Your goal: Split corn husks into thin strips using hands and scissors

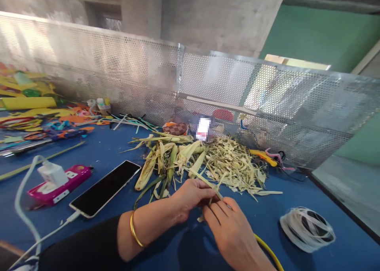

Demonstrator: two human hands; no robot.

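My left hand (190,197) and my right hand (230,227) meet low in the middle of the view, both with fingers pinched on a thin pale green husk strip (208,182) that runs up towards a heap. The heap of corn husks (184,156) and shredded pale strips (234,166) lies on the blue table (113,144) just beyond my hands. A gold bangle (134,232) sits on my left wrist, below a black sleeve. A yellow band shows at my right wrist.
A black phone (105,187) on a white cable lies left of my hands, beside a pink power strip (61,182) with a white charger. A coil of white strip (307,227) rests at right. Perforated metal screens (225,84) fence the table's far side; coloured scraps (44,120) crowd the far left.
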